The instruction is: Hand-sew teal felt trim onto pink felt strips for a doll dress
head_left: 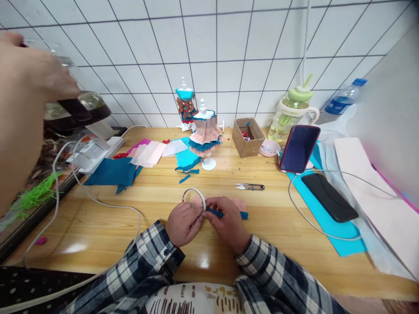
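My left hand (185,221) is closed at the lower edge of a narrow white ring (198,192), which looks like a roll of tape and stands on edge. Close beside it, my right hand (229,222) pinches a strip of teal cloth (244,215) lying along peach cloth (239,203). The fingertips of both hands nearly meet, and the spot between them is partly hidden. Beyond the hands lie black thread snips (250,186). Farther back, a small dress form (205,135) wears a peach and teal ruffled dress, with a second dressed form (185,104) behind it.
At left another person's hand (39,78) holds a glass pot (94,104) over the table side. Cloth pieces (109,171), a power strip (98,155) and white cables lie left. A cardboard box (248,137), mug (291,115), propped phone (299,148) and black phone (329,197) are right.
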